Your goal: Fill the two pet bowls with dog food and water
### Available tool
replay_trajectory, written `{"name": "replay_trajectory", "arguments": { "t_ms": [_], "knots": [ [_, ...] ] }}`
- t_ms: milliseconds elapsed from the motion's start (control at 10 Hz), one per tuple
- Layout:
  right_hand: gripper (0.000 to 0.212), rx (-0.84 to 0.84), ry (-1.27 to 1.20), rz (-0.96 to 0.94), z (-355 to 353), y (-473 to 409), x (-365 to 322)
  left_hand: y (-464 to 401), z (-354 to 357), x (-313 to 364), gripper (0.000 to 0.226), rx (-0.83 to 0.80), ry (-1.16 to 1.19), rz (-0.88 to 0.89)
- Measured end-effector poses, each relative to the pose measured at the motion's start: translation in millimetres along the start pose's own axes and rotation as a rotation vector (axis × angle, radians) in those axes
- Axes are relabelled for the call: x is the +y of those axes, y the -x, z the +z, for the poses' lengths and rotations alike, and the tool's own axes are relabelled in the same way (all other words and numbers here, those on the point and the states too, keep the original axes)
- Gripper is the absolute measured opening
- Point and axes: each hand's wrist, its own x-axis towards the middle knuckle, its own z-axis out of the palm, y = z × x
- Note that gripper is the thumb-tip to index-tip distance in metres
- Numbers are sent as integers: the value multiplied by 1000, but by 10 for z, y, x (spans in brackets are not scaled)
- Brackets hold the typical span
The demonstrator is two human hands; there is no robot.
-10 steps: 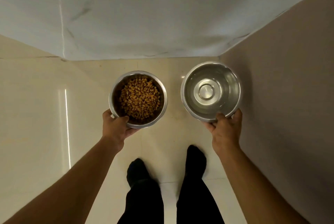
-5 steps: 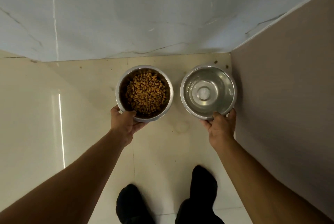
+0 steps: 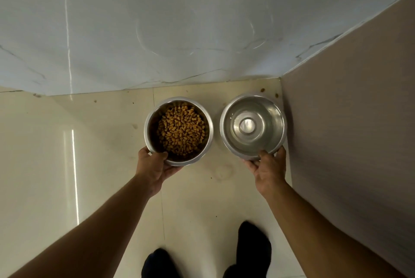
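Left hand (image 3: 155,166) grips the near rim of the kibble bowl (image 3: 178,131); right hand (image 3: 268,169) grips the water bowl (image 3: 253,126). Both bowls sit side by side above the floor (image 3: 101,143) near the wall corner.

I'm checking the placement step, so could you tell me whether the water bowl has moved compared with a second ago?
Yes. The water bowl, gripped by the right hand, now sits nearer the floor corner, close to the brown wall.

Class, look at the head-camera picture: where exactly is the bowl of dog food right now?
The bowl of dog food is centre-left, gripped at its near rim by the left hand, beside the water bowl near the wall.
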Motion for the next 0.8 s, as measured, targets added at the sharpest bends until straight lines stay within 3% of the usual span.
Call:
{"name": "replay_trajectory", "arguments": {
  "t_ms": [100, 200, 300, 400, 500, 600, 800],
  "knots": [
    [49, 32, 64, -3, -26, -41, 8, -1, 0, 7, 52, 17, -57, 1],
    [36, 157, 238, -172, -43, 12, -3, 49, 37, -25, 55, 177, -398, 167],
    [45, 250, 779, -634, -149, 166, -59, 225, 9, -42, 67, 421, -1004, 626],
    [51, 30, 1134, -1059, -192, 288, -180, 349, -12, 15, 67, 321, -1383, 963],
    [60, -159, 1438, -1172, -83, 332, -325, 402, 93, 147, 67, 237, -1538, 1034],
    [68, -218, 1607, -1188, 43, 432, -490, 522, 207, 251, 68, 252, -1579, 1034],
    [72, -184, 1654, -1170, 168, 846, -872, 1045, 250, 470, 68, 283, -1567, 1072]
  ]
}}
